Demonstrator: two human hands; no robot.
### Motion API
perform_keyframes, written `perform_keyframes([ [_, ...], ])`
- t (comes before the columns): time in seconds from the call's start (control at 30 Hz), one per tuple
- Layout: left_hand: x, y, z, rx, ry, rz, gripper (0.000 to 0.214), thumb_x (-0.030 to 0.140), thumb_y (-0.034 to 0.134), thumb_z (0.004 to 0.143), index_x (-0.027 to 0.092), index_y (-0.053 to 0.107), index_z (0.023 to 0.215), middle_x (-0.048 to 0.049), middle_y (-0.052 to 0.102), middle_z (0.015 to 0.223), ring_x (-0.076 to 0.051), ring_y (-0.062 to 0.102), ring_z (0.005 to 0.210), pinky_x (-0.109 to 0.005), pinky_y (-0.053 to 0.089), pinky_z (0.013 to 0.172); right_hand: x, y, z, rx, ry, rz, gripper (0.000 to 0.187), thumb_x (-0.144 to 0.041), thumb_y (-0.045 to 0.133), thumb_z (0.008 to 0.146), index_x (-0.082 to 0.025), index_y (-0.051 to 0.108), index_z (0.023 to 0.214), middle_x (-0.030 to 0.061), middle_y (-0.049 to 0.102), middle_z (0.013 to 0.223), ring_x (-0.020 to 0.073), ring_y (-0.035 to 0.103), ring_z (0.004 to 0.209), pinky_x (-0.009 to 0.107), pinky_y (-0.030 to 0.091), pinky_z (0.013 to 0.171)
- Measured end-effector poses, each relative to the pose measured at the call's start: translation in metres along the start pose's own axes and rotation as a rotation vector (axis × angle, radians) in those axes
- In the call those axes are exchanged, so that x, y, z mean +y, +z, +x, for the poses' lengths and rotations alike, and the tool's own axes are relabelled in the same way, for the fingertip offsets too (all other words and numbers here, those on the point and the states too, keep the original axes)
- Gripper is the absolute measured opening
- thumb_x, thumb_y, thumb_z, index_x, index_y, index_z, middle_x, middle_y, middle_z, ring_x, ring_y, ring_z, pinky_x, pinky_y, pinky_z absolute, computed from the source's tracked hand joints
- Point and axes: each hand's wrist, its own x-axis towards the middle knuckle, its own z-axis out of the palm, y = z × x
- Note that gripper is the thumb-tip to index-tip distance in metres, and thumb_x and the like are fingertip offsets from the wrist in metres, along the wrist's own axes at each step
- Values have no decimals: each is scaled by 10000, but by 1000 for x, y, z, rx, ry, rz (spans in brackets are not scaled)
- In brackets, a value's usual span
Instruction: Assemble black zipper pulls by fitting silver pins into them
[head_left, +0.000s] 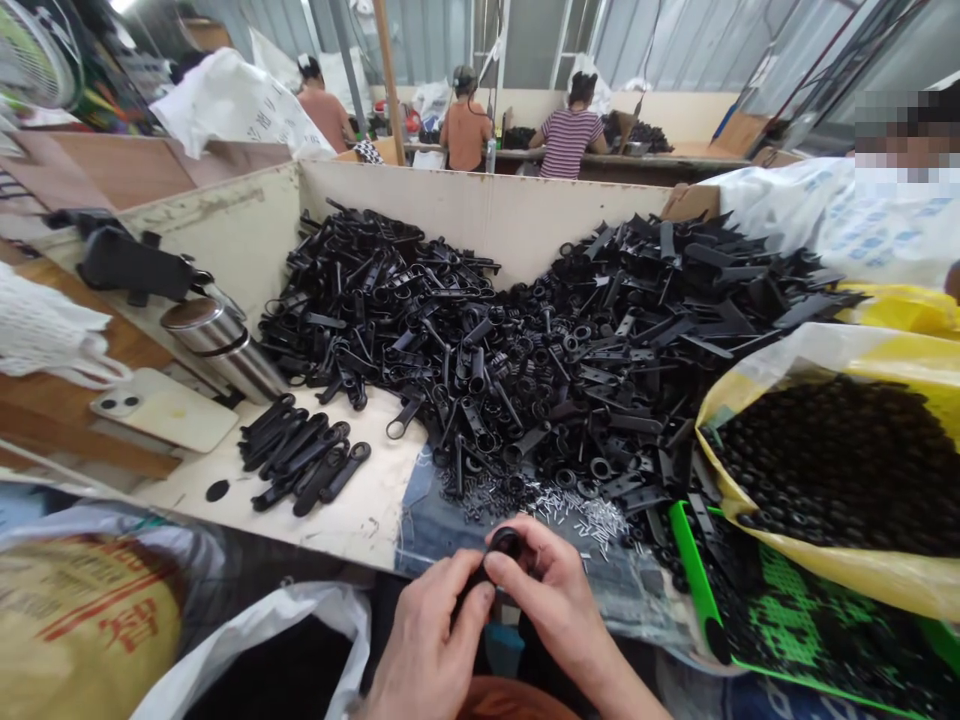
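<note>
Both hands meet at the table's near edge around one small black plastic part [501, 548]. My left hand [431, 640] pinches its lower end between thumb and fingers. My right hand [551, 590] curls over its round top end. Just beyond the fingers lies a scatter of small metal pins [581, 515]. A large heap of black plastic parts [540, 340] fills the table behind them. A neat row of assembled black pieces [300, 460] lies to the left of the hands.
A steel flask [221, 345] lies on its side at the left beside a white phone [161, 410]. A yellow bag of black rings [840, 460] and a green crate [697, 580] sit at the right. Open sacks [300, 630] stand below. Three people work at a far bench.
</note>
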Motion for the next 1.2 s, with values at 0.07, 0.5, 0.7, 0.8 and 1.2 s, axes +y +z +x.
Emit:
perform_keyframes([
  [0.07,0,4,1,54,1,33,251,356,503,987,221,710,949,-85,742,866,-234,682,793,-274,481,675,5,4,2,-13,41,46,283,-463,703,860,-181,688,855,-7,597,728,139,502,632,233,422,566],
  [0.5,-6,-14,-2,-54,-95,-59,248,325,721,844,326,797,1080,-32,809,1080,-278,711,963,-302,545,841,9,-7,-11,34,17,16,261,-439,752,823,-178,739,826,8,610,718,147,518,623,237,422,551],
  [0.7,-4,-5,-6,-63,-33,-142,225,298,625,918,299,788,1072,-53,803,1051,-255,714,912,-299,533,857,6,0,-18,117,-60,-37,184,-386,748,832,-204,730,816,-2,592,723,144,510,603,231,416,535],
  [0.8,-5,1,-5,9,-82,-142,245,332,635,914,275,781,1102,-84,795,1070,-274,707,928,-319,536,849,8,1,-17,141,-63,-35,200,-401,734,852,-202,722,830,7,597,751,148,507,625,234,426,550],
  [1.2,-3,-1,-7,-17,11,-87,203,297,578,962,267,757,1052,-62,785,1040,-247,715,965,-277,502,873,7,9,-19,155,48,132,333,-503,795,797,-180,719,836,13,623,733,141,522,613,225,453,544],
])
